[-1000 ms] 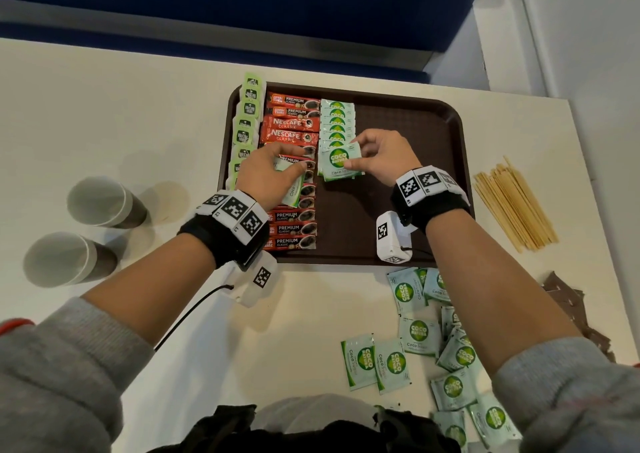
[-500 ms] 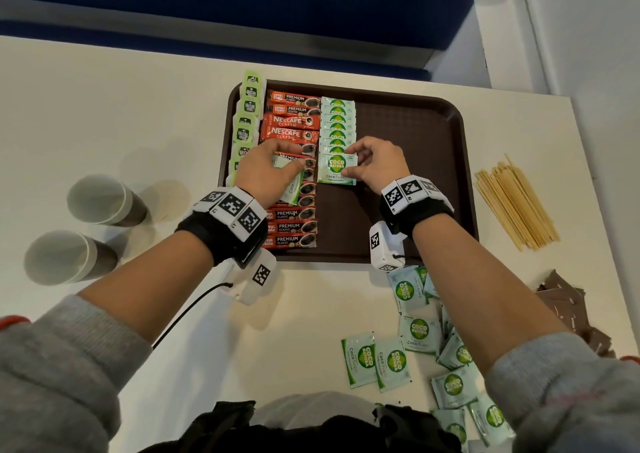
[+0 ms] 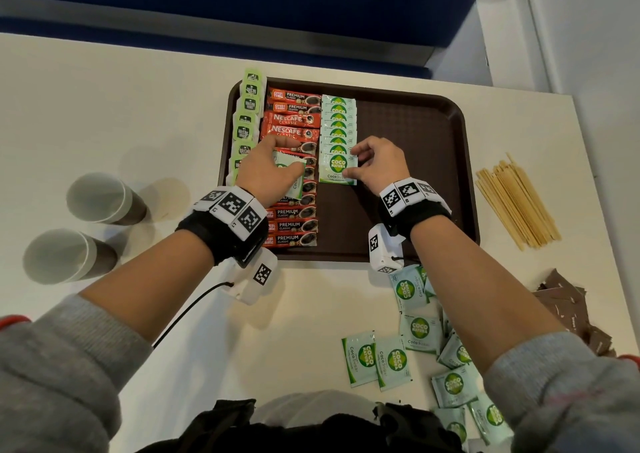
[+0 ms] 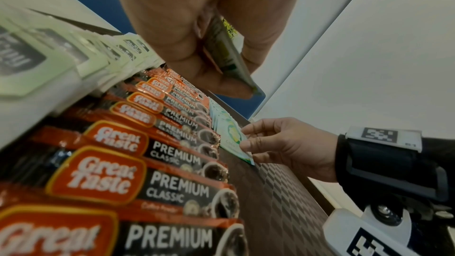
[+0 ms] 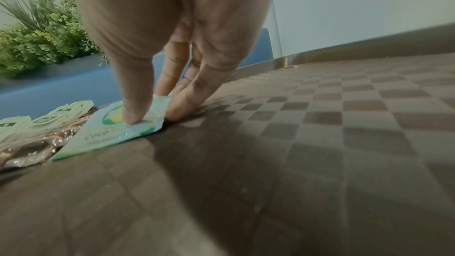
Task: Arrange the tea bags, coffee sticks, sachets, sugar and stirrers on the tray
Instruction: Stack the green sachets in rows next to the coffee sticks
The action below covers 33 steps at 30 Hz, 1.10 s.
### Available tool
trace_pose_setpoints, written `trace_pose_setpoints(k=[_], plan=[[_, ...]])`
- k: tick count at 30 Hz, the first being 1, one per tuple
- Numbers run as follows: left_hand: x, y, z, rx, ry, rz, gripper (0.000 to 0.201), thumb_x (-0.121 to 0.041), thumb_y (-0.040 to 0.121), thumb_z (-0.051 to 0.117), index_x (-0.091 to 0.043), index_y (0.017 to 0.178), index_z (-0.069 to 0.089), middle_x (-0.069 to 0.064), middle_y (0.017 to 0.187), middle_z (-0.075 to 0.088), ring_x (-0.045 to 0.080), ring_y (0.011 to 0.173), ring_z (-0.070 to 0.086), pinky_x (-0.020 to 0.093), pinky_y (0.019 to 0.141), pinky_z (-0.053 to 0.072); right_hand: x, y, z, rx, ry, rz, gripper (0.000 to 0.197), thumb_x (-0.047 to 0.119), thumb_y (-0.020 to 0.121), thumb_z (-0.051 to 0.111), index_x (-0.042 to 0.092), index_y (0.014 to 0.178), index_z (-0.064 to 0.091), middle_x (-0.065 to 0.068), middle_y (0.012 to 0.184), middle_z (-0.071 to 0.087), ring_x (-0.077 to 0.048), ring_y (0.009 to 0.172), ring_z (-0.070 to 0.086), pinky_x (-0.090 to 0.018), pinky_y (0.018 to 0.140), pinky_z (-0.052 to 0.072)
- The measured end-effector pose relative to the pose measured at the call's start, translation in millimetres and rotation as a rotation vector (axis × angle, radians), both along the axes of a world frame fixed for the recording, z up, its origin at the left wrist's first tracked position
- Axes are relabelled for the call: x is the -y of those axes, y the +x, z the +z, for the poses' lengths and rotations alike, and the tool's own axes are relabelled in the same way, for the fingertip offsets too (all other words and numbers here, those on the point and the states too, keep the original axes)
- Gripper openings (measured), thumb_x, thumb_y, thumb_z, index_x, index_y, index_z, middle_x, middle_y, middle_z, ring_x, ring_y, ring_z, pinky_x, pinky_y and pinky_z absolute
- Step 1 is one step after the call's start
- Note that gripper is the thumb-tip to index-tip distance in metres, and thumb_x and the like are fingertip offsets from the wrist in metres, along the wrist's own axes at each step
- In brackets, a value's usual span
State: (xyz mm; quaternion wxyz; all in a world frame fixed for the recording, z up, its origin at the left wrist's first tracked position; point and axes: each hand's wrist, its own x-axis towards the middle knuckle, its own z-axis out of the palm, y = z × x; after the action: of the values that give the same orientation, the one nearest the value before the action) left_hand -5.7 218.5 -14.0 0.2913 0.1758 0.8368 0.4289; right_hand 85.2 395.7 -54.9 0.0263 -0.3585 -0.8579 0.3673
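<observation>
1. The brown tray [image 3: 408, 161] lay on the white table [image 3: 104, 106], with tea bags [image 3: 246, 120] along its left edge, coffee sticks [image 3: 294, 224] beside them, then an overlapping column of sugar sachets [image 3: 338, 123].
2. Stirrers [image 3: 516, 203] lay right of the tray; loose sachets [image 3: 420, 331] lay near the table's front.
3. The left hand [image 3: 266, 172] held spare sachets [image 3: 294, 182] over the coffee sticks.
4. The right hand [image 3: 377, 168] pinched the nearest sachet [image 3: 337, 172] at the column's end.
</observation>
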Motion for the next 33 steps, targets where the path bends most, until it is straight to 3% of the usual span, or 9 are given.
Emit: trace_pose_setpoints(k=[6,13,18,22,24,27,29,31,33], plan=[[-0.5,2.4,3.6,0.079,0.039,0.011,0.037,-0.018,0.076,0.064,-0.024,0.111,0.052,0.004,0.108,0.067,0.023,0.095,0.066,0.043,0.088,0.054,0.8,-0.4,1.8,-0.001,-0.051,-0.022,0.037,0.015,0.064,0.086,0.016,0.091,0.061,-0.005,0.094,0.064,-0.018,0.082,0.062,-0.034,0.082,0.055],[-1.0,2.5,0.4,0.120,0.089,-0.003,0.047,0.001,0.078,0.061,-0.024,0.114,0.045,0.007,0.105,0.063,0.029,0.095,0.065,0.045,0.085,0.055,0.2,2.0,4.0,-0.018,0.001,-0.037,0.035,0.019,0.066,0.085,0.015,0.093,0.063,-0.003,0.091,0.063,-0.012,0.078,0.059,-0.030,0.079,0.054],[-1.2,3.8,-1.0,0.187,0.194,-0.051,0.071,0.013,0.076,0.065,-0.019,0.129,0.030,0.005,0.110,0.060,0.007,0.082,0.066,0.020,0.069,0.057,7.8,-3.6,19.7,-0.121,-0.014,-0.005,0.028,0.031,0.076,0.077,0.015,0.095,0.065,0.001,0.084,0.061,-0.008,0.073,0.055,-0.017,0.069,0.047],[-1.8,5.8,0.1,0.197,0.185,-0.074,0.090,0.012,0.074,0.071,-0.018,0.140,0.017,-0.001,0.095,0.061,0.007,0.072,0.066,0.017,0.061,0.055,18.5,-13.0,37.0,-0.128,-0.117,0.137,0.024,0.040,0.079,0.071,0.019,0.092,0.069,0.010,0.077,0.061,-0.001,0.068,0.054,-0.008,0.063,0.046],[-1.5,6.1,1.3,0.189,0.171,-0.101,0.096,0.012,0.073,0.072,-0.019,0.142,0.012,-0.004,0.093,0.060,0.011,0.072,0.066,0.019,0.063,0.056,21.7,-16.7,42.9,-0.120,-0.194,0.219,0.022,0.039,0.080,0.072,0.020,0.091,0.072,0.012,0.077,0.063,0.001,0.069,0.056,-0.014,0.066,0.049],[-2.1,5.7,0.1,0.193,0.126,-0.147,0.105,0.009,0.071,0.075,-0.024,0.143,0.007,-0.005,0.105,0.053,0.015,0.086,0.063,0.033,0.084,0.053,23.7,-18.1,49.4,-0.070,-0.272,0.345,0.018,0.030,0.078,0.075,0.019,0.092,0.073,0.008,0.080,0.067,0.003,0.070,0.057,-0.012,0.068,0.047],[-3.2,5.7,-1.4,0.209,0.119,-0.169,0.107,0.008,0.069,0.077,-0.028,0.143,0.008,0.003,0.114,0.055,0.023,0.096,0.063,0.043,0.091,0.052,22.8,-17.0,52.0,-0.013,-0.313,0.401,0.019,0.024,0.075,0.077,0.017,0.092,0.073,0.003,0.084,0.067,-0.001,0.073,0.057,-0.015,0.072,0.048],[-5.0,7.2,-2.2,0.202,0.115,-0.176,0.103,0.007,0.068,0.077,-0.029,0.141,0.013,0.009,0.114,0.058,0.029,0.094,0.066,0.049,0.087,0.054,19.8,-14.2,51.8,0.000,-0.335,0.414,0.014,0.019,0.074,0.078,0.018,0.088,0.072,0.002,0.082,0.067,-0.004,0.074,0.058,-0.020,0.075,0.050],[-6.3,7.6,-4.0,0.133,0.081,-0.166,0.086,0.003,0.071,0.077,-0.027,0.135,0.028,0.005,0.105,0.061,0.026,0.087,0.067,0.044,0.080,0.057,13.6,-10.6,48.0,-0.033,-0.363,0.359,0.011,0.014,0.075,0.077,0.020,0.080,0.069,0.002,0.080,0.067,-0.006,0.072,0.060,-0.022,0.074,0.052]])
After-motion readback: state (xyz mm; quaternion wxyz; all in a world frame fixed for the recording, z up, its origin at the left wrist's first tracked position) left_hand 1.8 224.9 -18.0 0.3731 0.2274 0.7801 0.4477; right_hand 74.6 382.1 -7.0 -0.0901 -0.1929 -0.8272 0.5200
